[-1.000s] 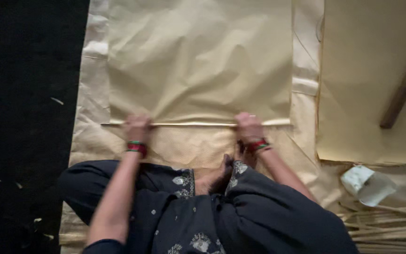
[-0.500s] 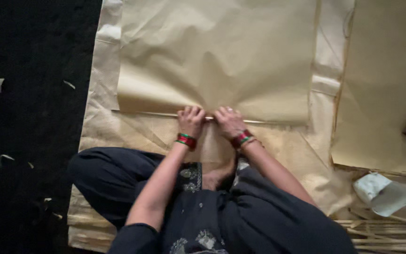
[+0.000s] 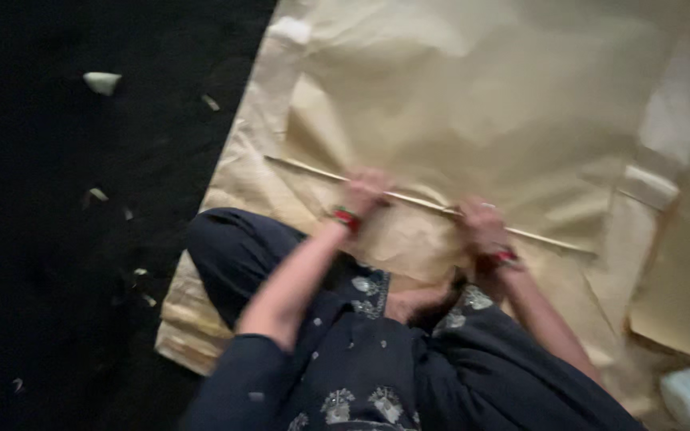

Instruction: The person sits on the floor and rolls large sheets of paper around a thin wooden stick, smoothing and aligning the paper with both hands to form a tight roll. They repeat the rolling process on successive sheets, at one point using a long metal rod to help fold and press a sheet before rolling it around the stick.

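Hands, left hand (image 3: 367,191) and right hand (image 3: 482,227), press curled fingers on the thin stick (image 3: 425,203) slanting across brown paper (image 3: 473,104).

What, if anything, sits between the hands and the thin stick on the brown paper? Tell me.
Nothing visible does. The left hand and the right hand both rest directly on the thin stick, which lies along the near edge of the brown paper sheet. The picture is blurred, so the exact grip of the fingers cannot be told.
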